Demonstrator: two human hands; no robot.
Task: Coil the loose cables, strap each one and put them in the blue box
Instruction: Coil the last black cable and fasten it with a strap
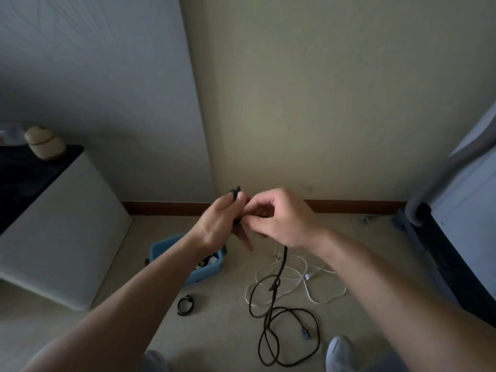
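Left grip (220, 222), right grip (280, 220): black cable (282, 262)

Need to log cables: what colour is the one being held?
The cable is black; head view.

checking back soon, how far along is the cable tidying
Done: the blue box holds some items, unclear what. In hand: left hand and right hand grip the black cable, mostly loose on the floor. To do: white cable uncoiled, strap unused.
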